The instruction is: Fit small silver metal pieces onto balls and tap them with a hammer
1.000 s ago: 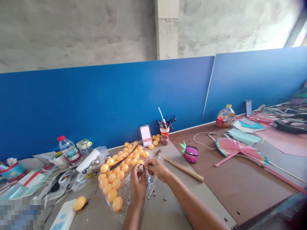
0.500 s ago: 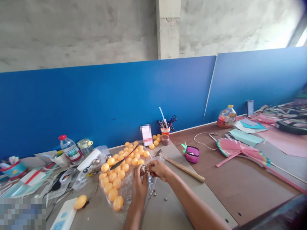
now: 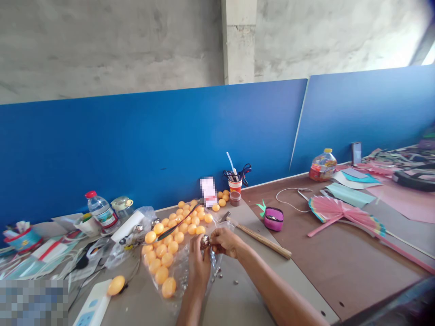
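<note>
Holds a shiny ball [image 3: 205, 242] between thumb and fingers of the left hand [image 3: 200, 267], raised above the gray tabletop [image 3: 238, 299]. Looks round, with no clear long axis; too small to tell which way any opening faces. Pinches thumb and fingertips of the right hand [image 3: 226, 242] together at the right side of the shiny ball; cannot tell whether around something tiny. Has a clear bag [image 3: 180, 271] beneath and beside the left hand, with orange balls [image 3: 169, 287] on its left part. Shows small beads [image 3: 217, 271] just right of the left wrist. Beyond the right hand, shows a hammer [image 3: 260, 237] lying flat, head toward the blue partition [image 3: 152, 149], handle slanting down to the right. Farther right, shows a purple pouch [image 3: 273, 219] and a pink fan [image 3: 343, 210].
</note>
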{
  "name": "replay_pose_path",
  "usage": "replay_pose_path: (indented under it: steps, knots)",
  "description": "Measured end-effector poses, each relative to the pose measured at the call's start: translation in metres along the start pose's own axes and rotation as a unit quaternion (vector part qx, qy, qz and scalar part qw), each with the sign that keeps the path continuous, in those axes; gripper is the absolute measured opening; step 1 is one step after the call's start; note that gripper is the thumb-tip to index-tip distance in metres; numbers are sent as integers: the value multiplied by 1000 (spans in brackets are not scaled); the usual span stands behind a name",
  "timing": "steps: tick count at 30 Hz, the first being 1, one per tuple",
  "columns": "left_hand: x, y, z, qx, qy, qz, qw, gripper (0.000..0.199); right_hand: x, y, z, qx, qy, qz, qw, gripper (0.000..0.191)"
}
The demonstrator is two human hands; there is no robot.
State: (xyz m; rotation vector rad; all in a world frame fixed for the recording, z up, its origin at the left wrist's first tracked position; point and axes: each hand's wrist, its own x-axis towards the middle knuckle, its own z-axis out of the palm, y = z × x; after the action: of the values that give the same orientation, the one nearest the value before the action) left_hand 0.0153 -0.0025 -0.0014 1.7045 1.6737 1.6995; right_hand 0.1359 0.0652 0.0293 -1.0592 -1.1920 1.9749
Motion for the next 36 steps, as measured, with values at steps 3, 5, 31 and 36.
replay_pose_path:
  steps: [3, 5, 31, 36]
  knots:
    - [-1, -1, 0, 2, -4, -2, 1000, 31, 2, 1, 1, -2, 6, 6, 1000, 14]
    - [-2, -1, -1, -2, -13, -4, 1000, 32, 4, 4, 2, -12, 21, 5, 1000, 14]
    - [15, 9, -10, -509, 55, -264, 817, 32, -10, -30, -26, 158, -1, -212, 964, 33]
    - [14, 12, -15, -576, 20, -271, 771, 30, -10, -34, -31, 162, 48, -264, 950, 32]
